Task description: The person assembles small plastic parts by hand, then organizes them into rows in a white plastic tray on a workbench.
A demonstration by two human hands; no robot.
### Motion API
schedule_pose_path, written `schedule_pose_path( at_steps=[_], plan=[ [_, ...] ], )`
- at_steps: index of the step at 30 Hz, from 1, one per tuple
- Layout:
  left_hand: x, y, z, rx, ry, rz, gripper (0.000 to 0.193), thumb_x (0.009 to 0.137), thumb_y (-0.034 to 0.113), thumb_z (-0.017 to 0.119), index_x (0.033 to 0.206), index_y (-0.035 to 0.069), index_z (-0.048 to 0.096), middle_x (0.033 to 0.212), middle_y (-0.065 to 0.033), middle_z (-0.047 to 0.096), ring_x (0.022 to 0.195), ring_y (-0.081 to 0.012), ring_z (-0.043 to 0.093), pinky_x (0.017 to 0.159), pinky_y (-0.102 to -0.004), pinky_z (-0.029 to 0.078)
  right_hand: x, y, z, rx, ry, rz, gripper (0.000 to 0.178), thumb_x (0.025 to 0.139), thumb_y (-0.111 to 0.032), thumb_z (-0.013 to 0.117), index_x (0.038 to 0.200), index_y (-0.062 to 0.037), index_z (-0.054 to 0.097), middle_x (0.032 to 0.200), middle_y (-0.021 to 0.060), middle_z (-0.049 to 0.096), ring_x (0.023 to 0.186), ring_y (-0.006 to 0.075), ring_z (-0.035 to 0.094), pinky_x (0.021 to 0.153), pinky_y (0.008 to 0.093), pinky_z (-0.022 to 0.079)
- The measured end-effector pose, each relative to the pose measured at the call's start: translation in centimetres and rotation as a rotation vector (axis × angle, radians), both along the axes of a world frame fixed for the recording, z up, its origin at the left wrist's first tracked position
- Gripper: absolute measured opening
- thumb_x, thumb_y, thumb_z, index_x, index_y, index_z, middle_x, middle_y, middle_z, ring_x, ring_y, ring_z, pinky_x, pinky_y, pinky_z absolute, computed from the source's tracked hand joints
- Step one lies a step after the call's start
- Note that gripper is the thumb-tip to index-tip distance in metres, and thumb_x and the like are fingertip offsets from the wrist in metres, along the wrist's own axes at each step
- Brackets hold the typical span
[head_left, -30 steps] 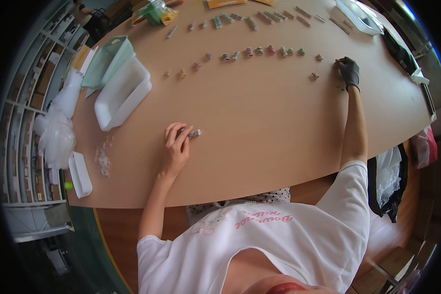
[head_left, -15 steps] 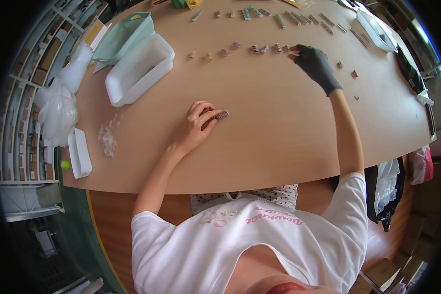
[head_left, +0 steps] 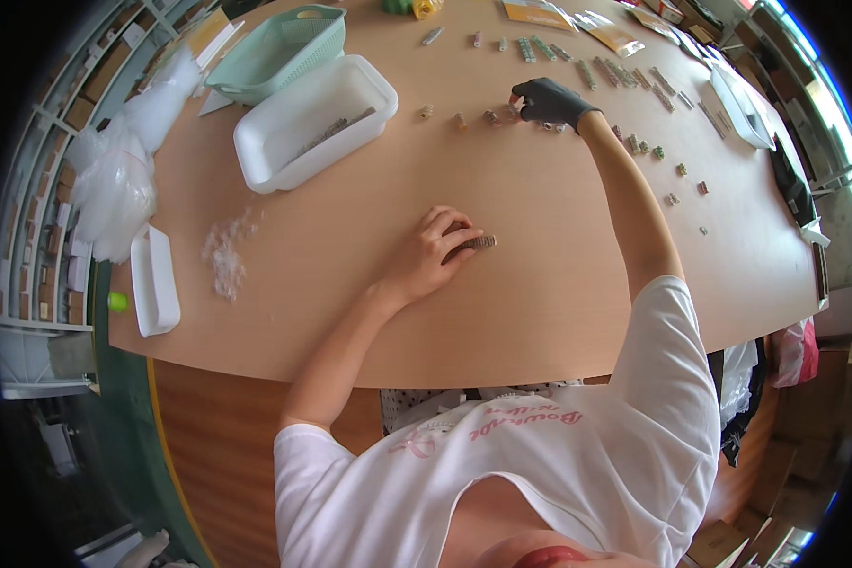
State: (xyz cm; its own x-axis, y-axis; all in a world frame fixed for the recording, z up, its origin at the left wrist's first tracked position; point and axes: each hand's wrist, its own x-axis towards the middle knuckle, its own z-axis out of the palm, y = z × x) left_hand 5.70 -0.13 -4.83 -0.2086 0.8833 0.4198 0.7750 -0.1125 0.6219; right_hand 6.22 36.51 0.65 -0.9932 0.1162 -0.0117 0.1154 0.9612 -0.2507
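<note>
While the bare left hand [head_left: 426, 260] pins a small ridged cylinder [head_left: 481, 242] flat on the counter [head_left: 540, 312], its fingers closed on it, the gloved right hand [head_left: 549, 99] reaches far across to a row of small pieces [head_left: 488, 116], fingers pinched together there; whether they grip 1 I cannot tell. A light, steady pinch and a straight lift should keep neighbouring pieces undisturbed. Open wood lies between both hands. The white tub [head_left: 303, 123] and green basket [head_left: 284, 47] crowd the left; the near edge sits well clear.
</note>
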Motion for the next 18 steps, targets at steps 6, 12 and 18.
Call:
schedule_pose_path(
  at_steps=[6, 12, 18],
  plan=[
    [0.0, 0.5, 0.2, 0.039, -0.017, -0.005, 0.024, 0.082, 0.007, 0.073, 0.105, 0.003, 0.070, 0.108, -0.0088, 0.060, 0.110, -0.0281, 0.056, 0.090, -0.0391, 0.051, 2.0, -0.1, -0.3, 0.031, 0.006, -0.078, 0.043, 0.076, -0.029, 0.073, 0.116, -0.0134, 0.067, 0.097, 0.0084, 0.072, 0.085, 0.0296, 0.069, 0.077, 0.0419, 0.053],
    [-0.7, 0.4, 0.3, 0.010, -0.084, 0.039, 0.023, 0.079, 0.007, 0.076, 0.100, 0.002, 0.069, 0.105, -0.0079, 0.061, 0.105, -0.0271, 0.057, 0.087, -0.0383, 0.052, 7.7, -9.0, 3.2, -0.087, 0.123, -0.091, 0.035, 0.086, -0.024, 0.071, 0.118, -0.0104, 0.064, 0.064, 0.0074, 0.059, 0.055, 0.0199, 0.053, 0.058, 0.0339, 0.046],
    [-0.3, 1.6, 0.1, 0.049, -0.039, 0.048, 0.019, 0.077, 0.010, 0.077, 0.094, 0.005, 0.070, 0.101, -0.0054, 0.061, 0.104, -0.0257, 0.056, 0.091, -0.0389, 0.049, 13.6, -16.9, -2.2, -0.311, 0.124, 0.043, 0.028, 0.083, -0.024, 0.072, 0.108, -0.0119, 0.065, 0.076, 0.0065, 0.063, 0.066, 0.0227, 0.062, 0.060, 0.0367, 0.048]
  ],
)
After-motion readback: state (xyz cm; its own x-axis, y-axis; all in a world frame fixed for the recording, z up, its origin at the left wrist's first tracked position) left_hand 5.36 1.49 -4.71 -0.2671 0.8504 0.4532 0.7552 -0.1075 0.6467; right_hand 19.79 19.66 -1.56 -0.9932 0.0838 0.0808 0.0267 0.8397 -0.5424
